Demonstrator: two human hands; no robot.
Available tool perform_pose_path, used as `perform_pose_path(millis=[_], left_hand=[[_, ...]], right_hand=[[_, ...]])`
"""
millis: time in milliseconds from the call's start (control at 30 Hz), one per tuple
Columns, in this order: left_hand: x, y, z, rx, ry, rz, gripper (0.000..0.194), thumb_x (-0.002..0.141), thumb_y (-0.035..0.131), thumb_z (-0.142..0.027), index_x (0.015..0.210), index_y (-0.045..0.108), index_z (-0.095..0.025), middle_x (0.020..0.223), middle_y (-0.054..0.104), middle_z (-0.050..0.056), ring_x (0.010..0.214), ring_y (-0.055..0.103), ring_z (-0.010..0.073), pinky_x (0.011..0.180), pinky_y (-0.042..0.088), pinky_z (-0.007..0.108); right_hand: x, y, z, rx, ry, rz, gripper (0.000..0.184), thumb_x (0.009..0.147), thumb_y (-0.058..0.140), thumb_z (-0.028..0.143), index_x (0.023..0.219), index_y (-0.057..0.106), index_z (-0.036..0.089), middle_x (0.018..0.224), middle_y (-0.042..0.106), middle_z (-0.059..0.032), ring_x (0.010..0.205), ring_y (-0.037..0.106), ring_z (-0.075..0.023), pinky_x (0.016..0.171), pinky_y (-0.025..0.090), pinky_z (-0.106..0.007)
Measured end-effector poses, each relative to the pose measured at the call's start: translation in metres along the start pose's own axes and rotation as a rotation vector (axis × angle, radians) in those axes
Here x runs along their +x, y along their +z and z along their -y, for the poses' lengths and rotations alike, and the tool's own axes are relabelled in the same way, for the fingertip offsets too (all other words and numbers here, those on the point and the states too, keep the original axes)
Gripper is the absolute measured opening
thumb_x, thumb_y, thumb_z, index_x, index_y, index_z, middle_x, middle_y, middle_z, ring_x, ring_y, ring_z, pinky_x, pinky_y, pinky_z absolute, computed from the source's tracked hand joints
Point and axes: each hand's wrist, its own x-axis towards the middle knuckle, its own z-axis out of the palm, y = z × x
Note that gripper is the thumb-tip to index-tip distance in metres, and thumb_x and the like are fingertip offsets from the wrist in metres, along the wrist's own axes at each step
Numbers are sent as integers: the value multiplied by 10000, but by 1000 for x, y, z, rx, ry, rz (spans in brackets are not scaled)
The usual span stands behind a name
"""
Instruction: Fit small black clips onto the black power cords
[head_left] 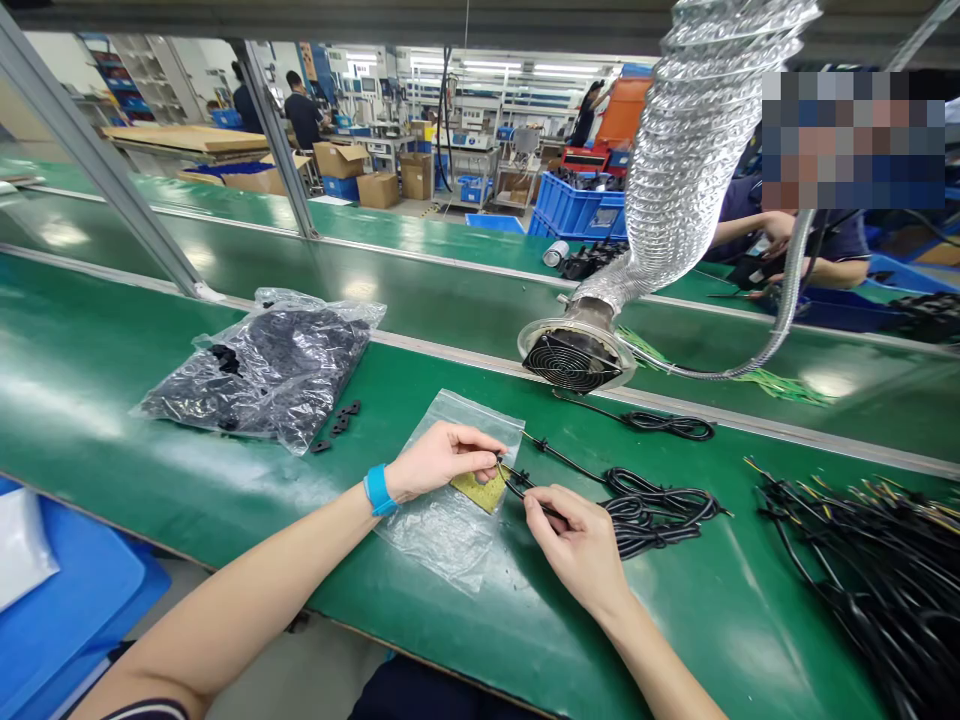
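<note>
My right hand is closed around a black cable near its end. At the cable's stripped tip, the thumb and fingers of my left hand are pinched together on the thin wires. A tiny dark piece shows at those fingertips, too small to make out. Beneath both hands lies a clear plastic bag, with a yellow sponge-like pad on it. Coiled black cables rest just beyond my right hand; one carries a small black fitting near its end.
A clear bag of black parts lies at left, several loose black pieces beside it. A fume extractor with a fan hangs ahead. Many cables are heaped at right. Across the bench, a co-worker's hands hold a dark object.
</note>
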Motion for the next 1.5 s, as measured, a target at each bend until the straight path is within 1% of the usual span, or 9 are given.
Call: perform_pose_path(millis=[100, 333, 533, 700, 867, 1033, 1200, 1333, 1500], left_hand=[[-1, -1, -2, 17, 10, 1, 361, 685, 820, -379, 937, 761, -128, 813, 750, 74, 700, 685, 153, 723, 562, 279], [-1, 0, 2, -76, -69, 21, 441, 698, 818, -407, 1019, 739, -115, 805, 761, 88, 688, 695, 144, 753, 561, 279], [1, -1, 4, 4, 2, 32, 342, 736, 783, -361, 990, 753, -134, 831, 750, 75, 731, 695, 162, 770, 565, 303], [-1, -1, -1, 101, 69, 41, 251, 705, 797, -294, 909, 770, -150, 946, 741, 73, 825, 692, 168, 765, 554, 262], [-2, 4, 1, -26, -62, 64, 368, 639, 850, -296, 948, 744, -125, 791, 752, 65, 694, 693, 155, 715, 568, 282], [-3, 13, 8, -141, -122, -37, 380, 573, 888, -313, 842, 718, -104, 763, 755, 81, 701, 710, 179, 744, 575, 317], [-6, 21, 8, 40, 17, -67, 267, 644, 831, -294, 823, 743, -117, 828, 752, 82, 752, 694, 183, 739, 563, 297], [-10, 23, 6, 250, 203, -84, 162, 722, 763, -280, 817, 760, -149, 892, 736, 77, 811, 677, 186, 741, 554, 284], [-14, 26, 8, 385, 331, -21, 105, 779, 726, -254, 841, 768, -180, 878, 742, 68, 813, 677, 186, 745, 544, 290]], right_hand=[[0, 1, -1, -1, 4, -11, 212, 888, 532, 220, 721, 656, 178, 582, 585, 7, 447, 474, -97, 439, 350, -218], [-1, 1, -2, 17, 32, 0, 197, 859, 530, 196, 701, 645, 184, 587, 600, 3, 459, 502, -99, 438, 363, -206], [-1, 0, 0, 57, 98, 21, 188, 825, 525, 196, 668, 629, 188, 614, 643, -11, 503, 564, -116, 456, 413, -195], [0, -2, 1, 71, 135, 4, 195, 843, 533, 237, 682, 631, 185, 638, 648, -22, 539, 579, -127, 480, 436, -204], [0, -1, -2, -30, -13, -37, 194, 915, 539, 246, 787, 672, 185, 556, 499, 28, 459, 429, -95, 452, 352, -225], [-2, 2, -9, -138, -209, -117, 131, 938, 548, 186, 916, 677, 174, 637, 577, -4, 526, 499, -109, 501, 383, -235], [-4, 6, -8, -200, -243, -129, 144, 950, 519, 166, 881, 646, 162, 633, 585, -9, 513, 507, -112, 489, 366, -237], [-6, 7, -4, -119, -126, -71, 238, 977, 446, 208, 826, 628, 178, 619, 590, -7, 522, 539, -117, 515, 401, -230], [-6, 5, -4, -1, 32, -37, 326, 988, 395, 280, 744, 593, 193, 608, 603, -3, 524, 557, -118, 541, 427, -226]])
